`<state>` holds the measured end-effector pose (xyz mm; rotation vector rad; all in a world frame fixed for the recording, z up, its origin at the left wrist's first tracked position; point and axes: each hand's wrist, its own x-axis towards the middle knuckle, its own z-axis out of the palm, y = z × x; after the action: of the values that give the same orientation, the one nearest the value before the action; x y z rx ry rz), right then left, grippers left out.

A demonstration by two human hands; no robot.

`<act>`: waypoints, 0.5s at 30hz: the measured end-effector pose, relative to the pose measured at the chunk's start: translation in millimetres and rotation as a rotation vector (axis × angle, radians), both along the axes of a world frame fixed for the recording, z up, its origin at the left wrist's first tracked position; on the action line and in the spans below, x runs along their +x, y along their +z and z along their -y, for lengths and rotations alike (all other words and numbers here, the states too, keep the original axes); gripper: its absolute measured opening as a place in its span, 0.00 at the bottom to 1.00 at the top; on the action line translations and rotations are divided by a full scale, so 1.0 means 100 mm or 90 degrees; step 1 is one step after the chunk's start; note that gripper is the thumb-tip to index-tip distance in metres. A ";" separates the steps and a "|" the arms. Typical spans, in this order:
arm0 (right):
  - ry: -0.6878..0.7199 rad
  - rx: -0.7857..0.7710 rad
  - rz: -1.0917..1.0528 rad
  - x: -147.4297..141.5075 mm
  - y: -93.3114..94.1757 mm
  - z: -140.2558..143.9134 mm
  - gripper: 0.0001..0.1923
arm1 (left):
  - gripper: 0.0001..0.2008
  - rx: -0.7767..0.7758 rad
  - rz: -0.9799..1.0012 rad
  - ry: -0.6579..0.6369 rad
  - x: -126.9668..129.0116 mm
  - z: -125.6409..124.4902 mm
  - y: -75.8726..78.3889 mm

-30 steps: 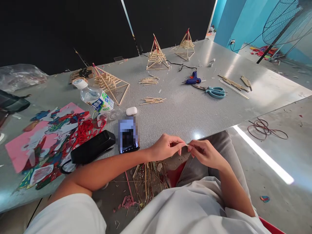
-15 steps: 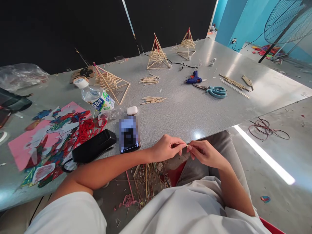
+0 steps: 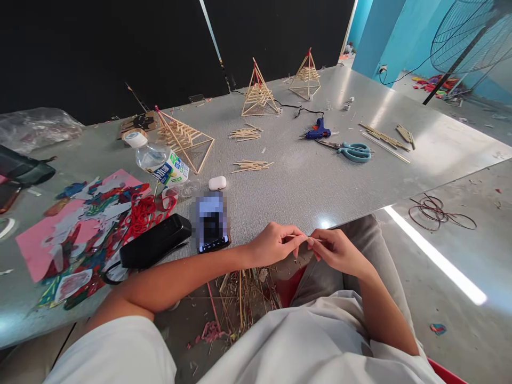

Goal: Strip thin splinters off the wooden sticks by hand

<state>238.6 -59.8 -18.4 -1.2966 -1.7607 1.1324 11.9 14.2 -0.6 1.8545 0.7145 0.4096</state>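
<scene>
**Thin stick pinched between both hands at the table edge**

At the far left of the frame, pink paper (image 3: 36, 242) lies under a litter of coloured cut-outs, with a tangle of red cord (image 3: 140, 213) at its right edge. Just right of that sit a black case (image 3: 154, 248) and a phone (image 3: 212, 224), and above them a water bottle (image 3: 158, 160) lies on its side next to a stick pyramid (image 3: 186, 138) that is tipped over.

In the upper middle of the frame two more pyramids (image 3: 258, 96) (image 3: 306, 77) stand upright, looking finished. Two small piles of loose sticks (image 3: 250, 165) lie uncut and unglued on the table (image 3: 320, 186) below them, so by the look of it three frames are built and material for more is left. To their right, a blue glue gun (image 3: 318, 130) and teal scissors (image 3: 354, 152) lie untouched, well away from the hands.

Low in the middle, just off the table's near edge and above the lap, the left hand (image 3: 276, 245) and right hand (image 3: 340, 250) meet fingertip to fingertip. Each has its thumb and forefinger pressed together on a single thin stick (image 3: 306, 238), which runs roughly level between them; the other fingers curl loosely. Below the hands, stick offcuts (image 3: 240, 298) litter the floor.
</scene>
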 end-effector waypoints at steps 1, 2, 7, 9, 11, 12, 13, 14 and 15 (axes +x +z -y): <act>-0.013 0.010 -0.002 0.00 -0.01 0.00 0.24 | 0.17 0.000 -0.001 0.000 0.00 0.00 0.01; -0.029 0.024 -0.002 0.00 -0.02 0.00 0.24 | 0.17 -0.001 0.000 0.000 0.01 0.00 0.03; -0.127 0.136 0.026 0.00 -0.06 0.03 0.20 | 0.18 -0.019 0.030 0.008 0.01 0.00 0.07; -0.154 0.190 0.041 0.02 -0.07 0.04 0.17 | 0.20 -0.015 0.030 0.000 0.00 -0.01 0.08; -0.161 0.210 0.031 0.04 -0.07 0.04 0.16 | 0.22 -0.006 0.025 -0.026 -0.02 -0.02 0.07; -0.155 0.202 0.013 0.05 -0.06 0.04 0.16 | 0.23 -0.004 0.025 -0.043 -0.02 -0.03 0.06; -0.143 0.183 -0.014 0.06 -0.06 0.04 0.17 | 0.23 -0.002 0.030 -0.058 -0.03 -0.03 0.05; -0.129 0.160 -0.049 0.05 -0.07 0.03 0.18 | 0.24 -0.002 0.037 -0.068 -0.03 -0.04 0.04; -0.117 0.137 -0.090 0.04 -0.08 0.01 0.19 | 0.24 -0.001 0.047 -0.073 -0.04 -0.04 0.03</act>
<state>242.7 -61.0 -26.0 -1.1906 -1.5769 0.8844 8.4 18.1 2.7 1.8588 0.5552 0.3997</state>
